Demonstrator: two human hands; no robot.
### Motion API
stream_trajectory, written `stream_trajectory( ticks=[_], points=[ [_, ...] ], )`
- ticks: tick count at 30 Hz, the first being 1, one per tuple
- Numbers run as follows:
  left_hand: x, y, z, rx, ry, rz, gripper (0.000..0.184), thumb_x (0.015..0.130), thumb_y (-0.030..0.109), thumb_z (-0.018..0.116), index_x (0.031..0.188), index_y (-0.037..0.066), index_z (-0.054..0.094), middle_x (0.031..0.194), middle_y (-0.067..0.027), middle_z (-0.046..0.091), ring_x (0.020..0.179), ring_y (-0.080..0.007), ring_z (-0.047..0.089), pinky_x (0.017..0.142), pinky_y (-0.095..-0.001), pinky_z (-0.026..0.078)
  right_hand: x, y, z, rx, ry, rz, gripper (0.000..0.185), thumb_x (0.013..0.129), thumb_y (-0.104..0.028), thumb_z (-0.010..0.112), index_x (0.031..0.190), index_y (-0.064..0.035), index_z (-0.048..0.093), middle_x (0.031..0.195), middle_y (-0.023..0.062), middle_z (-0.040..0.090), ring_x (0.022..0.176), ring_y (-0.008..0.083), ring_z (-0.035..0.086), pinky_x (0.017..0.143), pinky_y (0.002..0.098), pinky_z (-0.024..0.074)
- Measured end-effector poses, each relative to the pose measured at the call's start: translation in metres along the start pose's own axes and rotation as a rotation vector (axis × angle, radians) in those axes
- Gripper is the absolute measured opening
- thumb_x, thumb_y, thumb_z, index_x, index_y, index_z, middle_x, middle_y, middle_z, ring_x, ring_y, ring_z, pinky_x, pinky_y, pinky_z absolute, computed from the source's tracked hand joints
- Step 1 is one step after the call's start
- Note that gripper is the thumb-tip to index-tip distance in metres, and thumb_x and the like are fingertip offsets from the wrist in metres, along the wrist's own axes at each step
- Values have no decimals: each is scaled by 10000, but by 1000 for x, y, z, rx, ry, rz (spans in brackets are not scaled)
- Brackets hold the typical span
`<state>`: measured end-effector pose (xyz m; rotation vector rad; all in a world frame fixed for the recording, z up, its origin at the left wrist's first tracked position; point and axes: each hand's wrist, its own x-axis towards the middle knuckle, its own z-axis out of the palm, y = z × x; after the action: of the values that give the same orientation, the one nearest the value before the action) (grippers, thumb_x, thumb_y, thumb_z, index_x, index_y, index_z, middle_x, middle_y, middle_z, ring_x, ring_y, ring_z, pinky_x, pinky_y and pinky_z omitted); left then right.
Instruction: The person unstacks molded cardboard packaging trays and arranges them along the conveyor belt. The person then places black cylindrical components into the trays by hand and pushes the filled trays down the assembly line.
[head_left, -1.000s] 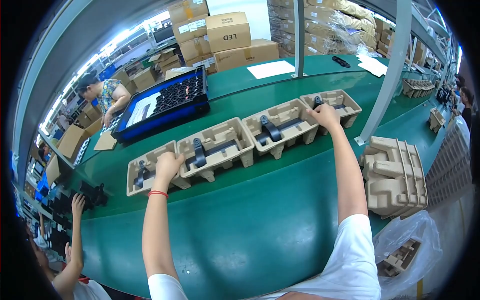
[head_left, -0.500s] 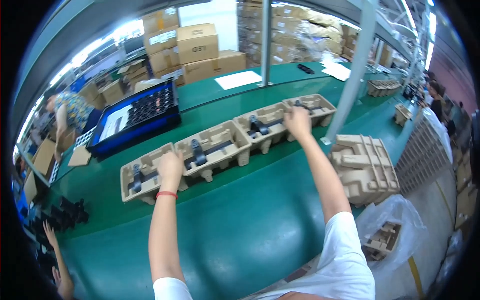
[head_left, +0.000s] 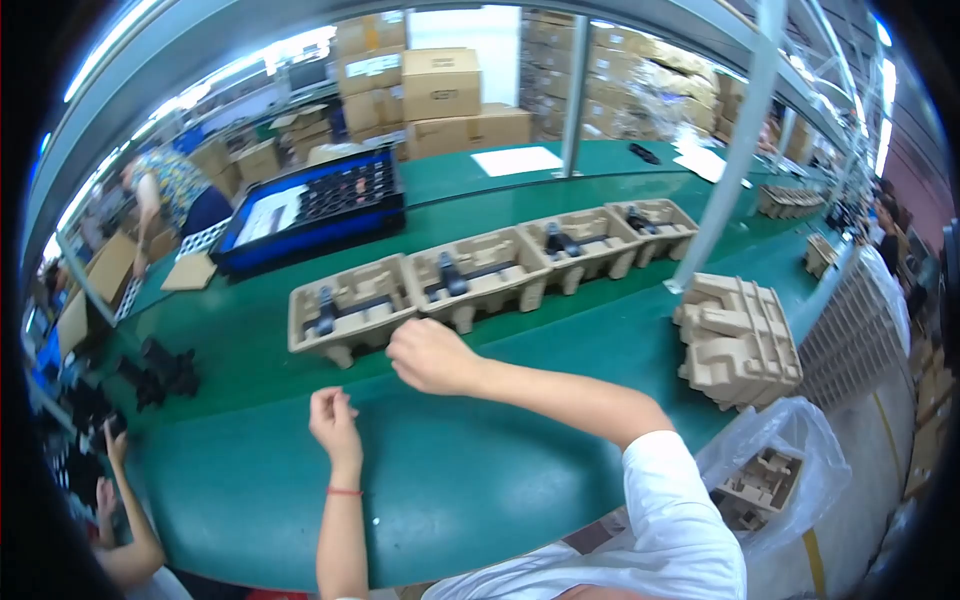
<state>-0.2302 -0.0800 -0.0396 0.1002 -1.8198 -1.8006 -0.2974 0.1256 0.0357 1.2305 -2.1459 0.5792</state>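
Note:
Several moulded pulp trays [head_left: 350,345] stand end to end in a slanting row on the green work surface, each with a black part [head_left: 450,275] lying inside. My left hand [head_left: 335,425], a red band at its wrist, hovers in front of the leftmost tray, fingers half curled and slightly apart with nothing visible in them. Close to the front right corner of that same tray is my right hand [head_left: 432,357], its fingers curled closed. Whatever it may hold is hidden by the fingers.
A blue crate [head_left: 310,245] with a black grid insert stands behind the trays. Stacked pulp trays [head_left: 740,340] sit at the right, beside a metal post [head_left: 735,150]. At the left, another person's hand [head_left: 115,440] is near black parts [head_left: 155,370]. A plastic bag [head_left: 815,450] holds more trays.
Both hands have come away from inside the trays. My right hand has swung far left and toward me; my left has drawn back. The view has shifted, so the trays sit farther right.

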Motion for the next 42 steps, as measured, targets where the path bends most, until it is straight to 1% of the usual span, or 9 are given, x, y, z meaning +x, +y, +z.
stream_trajectory(
  ticks=[3, 8, 12, 15, 16, 17, 22, 30, 42],
  points=[
    [7, -31, 1, 126, 217, 91, 72, 945, 85, 493, 902, 28, 503, 844, -16, 510, 780, -70, 444, 698, -219, 393, 48, -39, 53, -230, -4, -340, 145, 706, -180, 608, 793, -75, 562, 922, 76, 547, 946, 233, 528, 859, 338, 402],
    [19, -41, -6, -368, 326, -168, 211, 978, 278, 515, 879, 98, 470, 672, 50, 469, 528, -8, 348, 443, -194, 250, 113, -69, 139, -312, -3, -137, 338, 788, -196, 539, 1042, 17, 609, 1167, 197, 558, 1174, 333, 479, 1039, 415, 335],
    [18, -40, -2, -135, 247, -104, 157, 950, 145, 530, 949, -11, 521, 845, -48, 569, 787, -108, 513, 723, -263, 442, 133, -54, 183, -554, 11, -72, 329, 820, -168, 507, 1057, 29, 623, 1146, 192, 580, 1183, 325, 477, 1010, 415, 367],
    [21, -53, -6, -16, 229, -94, 119, 939, 108, 516, 914, -8, 529, 827, -49, 562, 764, -102, 506, 703, -260, 441, 132, -41, 183, -501, -365, 44, 311, 826, -190, 518, 1012, 0, 679, 1068, 160, 620, 1130, 313, 493, 1002, 447, 344],
    [23, -58, -2, 17, 272, 76, 106, 959, 134, 493, 894, 60, 532, 749, 43, 471, 629, -30, 377, 535, -198, 317, 124, -30, 190, -520, -233, -48, 270, 804, -186, 540, 933, -18, 708, 1008, 141, 636, 1104, 304, 499, 979, 443, 352],
    [23, -60, -6, 11, 250, 15, 101, 958, 138, 493, 891, 75, 536, 743, 47, 462, 606, -25, 374, 509, -199, 311, 120, -24, 185, -555, -126, -168, 264, 790, -182, 551, 917, -11, 707, 987, 135, 631, 1098, 314, 499, 994, 447, 348],
    [19, -36, -15, -140, 196, -199, 79, 954, 137, 480, 940, 77, 529, 753, 19, 490, 576, -33, 412, 472, -178, 329, 113, -12, 189, -554, -64, -39, 351, 823, -185, 512, 1055, 30, 664, 1213, 208, 580, 1207, 329, 476, 1042, 439, 337],
    [17, -33, -13, -174, 198, -185, 90, 950, 123, 450, 961, 86, 531, 758, 21, 474, 590, -30, 417, 481, -171, 330, 71, 44, 133, -701, -63, 64, 398, 848, -186, 474, 1129, 66, 599, 1281, 232, 535, 1218, 334, 489, 1114, 451, 261],
    [19, -32, -10, -72, 153, -195, 92, 945, 107, 445, 954, 85, 535, 761, 27, 475, 592, -22, 414, 476, -169, 308, -24, 177, 25, -978, -55, 232, 346, 860, -174, 466, 1121, -5, 616, 1258, 133, 569, 1146, 242, 535, 1129, 451, 220]
  ],
)
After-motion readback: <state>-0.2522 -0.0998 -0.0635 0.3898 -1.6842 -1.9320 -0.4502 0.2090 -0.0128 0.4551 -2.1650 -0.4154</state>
